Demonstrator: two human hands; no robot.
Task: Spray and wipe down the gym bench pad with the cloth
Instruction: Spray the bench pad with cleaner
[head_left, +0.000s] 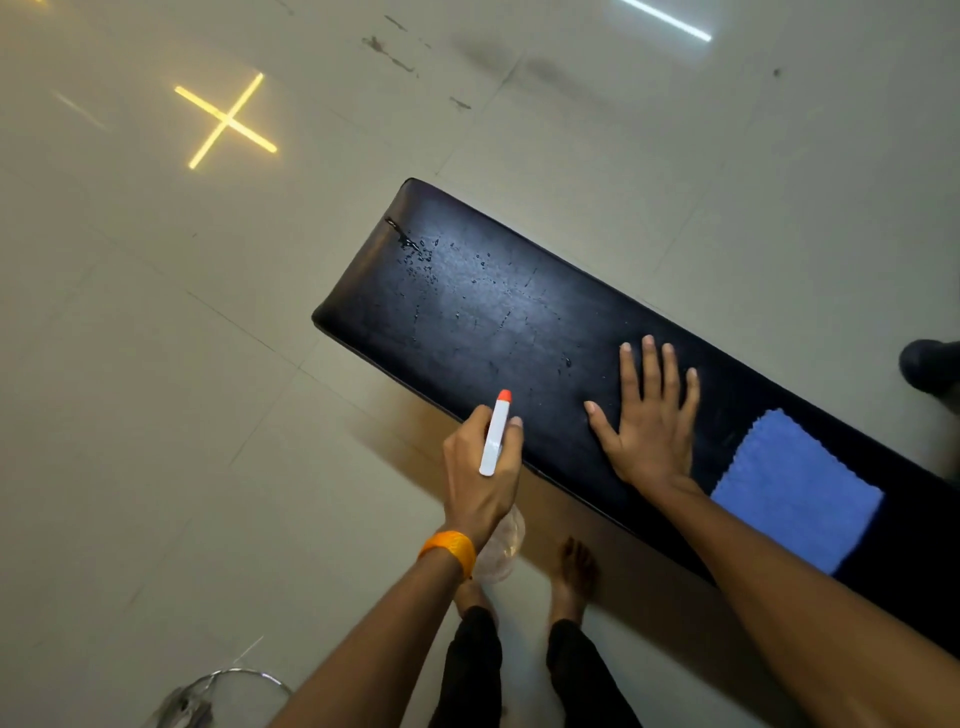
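A long black bench pad (483, 312) runs from the middle of the view down to the right. Wet droplets speckle its far end. My left hand (480, 467) grips a clear spray bottle (497, 431) with a white head and orange nozzle, held just off the pad's near edge and pointing along the pad. My right hand (649, 421) lies flat on the pad with fingers spread, holding nothing. A blue cloth (795, 493) lies spread on the pad just to the right of that hand.
Pale tiled floor (156, 364) surrounds the bench, with light reflections on it. My bare feet (571, 577) stand beside the pad's near edge. A chrome frame (228, 691) shows at the bottom left. A dark shoe (930, 364) is at the right edge.
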